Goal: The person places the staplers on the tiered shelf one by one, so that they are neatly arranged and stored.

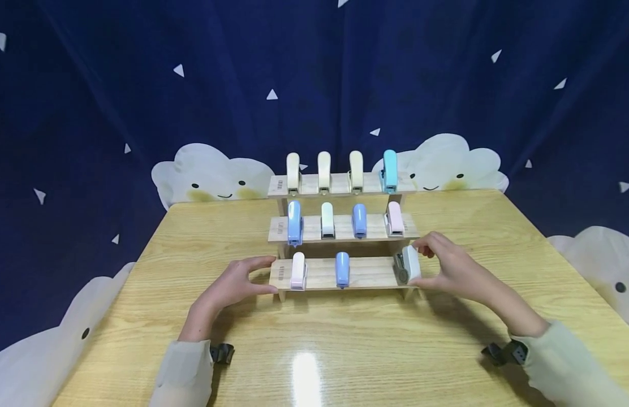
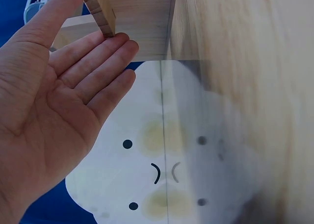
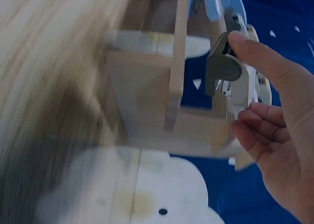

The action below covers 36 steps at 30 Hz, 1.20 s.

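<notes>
My right hand [image 1: 457, 271] pinches a white stapler [image 1: 412, 263] between thumb and fingers at the right end of the lowest shelf [image 1: 373, 273] of a three-step wooden rack. That stapler leans on its side, its grey base [image 3: 223, 69] facing left and out from the hand in the right wrist view. At the opposite end, my left hand [image 1: 238, 282] has its fingers stretched out, fingertips right at the shelf's end [image 2: 103, 18]. A pale pink stapler [image 1: 298, 271] and a blue stapler [image 1: 342, 269] stand upright on the same shelf.
On the middle shelf [image 1: 342, 230] stand blue, whitish and pink staplers. The top shelf [image 1: 308, 182] carries cream staplers and a turquoise stapler [image 1: 390, 169]. The rack stands on a wooden table [image 1: 243, 328] before a dark blue curtain [image 1: 314, 73] with clouds and triangles.
</notes>
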Available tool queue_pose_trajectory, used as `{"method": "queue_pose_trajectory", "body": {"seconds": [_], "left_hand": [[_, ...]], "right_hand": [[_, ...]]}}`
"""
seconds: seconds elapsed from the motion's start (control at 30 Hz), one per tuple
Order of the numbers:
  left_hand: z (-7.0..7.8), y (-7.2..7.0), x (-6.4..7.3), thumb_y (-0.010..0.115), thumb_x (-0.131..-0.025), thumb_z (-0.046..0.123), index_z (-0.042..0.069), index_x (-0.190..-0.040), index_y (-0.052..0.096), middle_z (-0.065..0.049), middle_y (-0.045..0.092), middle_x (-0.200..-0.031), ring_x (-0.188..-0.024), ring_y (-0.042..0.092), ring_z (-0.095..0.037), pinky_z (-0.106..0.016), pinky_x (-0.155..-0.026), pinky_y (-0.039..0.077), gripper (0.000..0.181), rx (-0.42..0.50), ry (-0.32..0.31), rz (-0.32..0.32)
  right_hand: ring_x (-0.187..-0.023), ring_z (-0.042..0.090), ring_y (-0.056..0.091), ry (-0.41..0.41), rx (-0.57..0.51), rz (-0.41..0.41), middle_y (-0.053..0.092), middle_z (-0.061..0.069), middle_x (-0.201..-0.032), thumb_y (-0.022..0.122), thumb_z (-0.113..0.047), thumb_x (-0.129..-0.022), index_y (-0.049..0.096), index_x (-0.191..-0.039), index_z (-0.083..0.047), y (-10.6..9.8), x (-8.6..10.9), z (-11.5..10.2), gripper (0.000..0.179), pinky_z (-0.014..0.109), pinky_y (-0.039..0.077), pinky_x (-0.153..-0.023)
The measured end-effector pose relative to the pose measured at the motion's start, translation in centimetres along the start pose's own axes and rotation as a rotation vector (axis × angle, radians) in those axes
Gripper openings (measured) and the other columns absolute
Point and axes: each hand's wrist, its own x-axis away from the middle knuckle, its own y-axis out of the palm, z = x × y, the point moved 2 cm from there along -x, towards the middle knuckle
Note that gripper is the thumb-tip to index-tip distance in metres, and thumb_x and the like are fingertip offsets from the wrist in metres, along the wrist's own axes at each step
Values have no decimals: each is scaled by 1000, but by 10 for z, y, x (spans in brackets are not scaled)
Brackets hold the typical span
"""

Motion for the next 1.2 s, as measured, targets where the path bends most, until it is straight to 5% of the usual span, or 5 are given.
{"method": "queue_pose_trajectory", "body": {"seconds": [0.53,1.2], "left_hand": [[3,-1,-3,81,-78,37,9,-142,52,-13,58,-141,-133,51,-35,-52,-113,41,76,14,2,1],[7,0,-1,82,-78,37,11,-143,51,-11,57,-142,-135,50,-31,-50,-113,42,76,39,-19,-13]], "right_hand": [[-81,14,50,-13,24,-141,57,6,-92,90,-35,-67,57,-105,-3,19,-24,-17,59,26,50,-67],[-89,20,61,-58,67,-126,63,12,-98,89,-38,-65,60,-108,2,22,-26,-24,65,35,58,-75]]}}
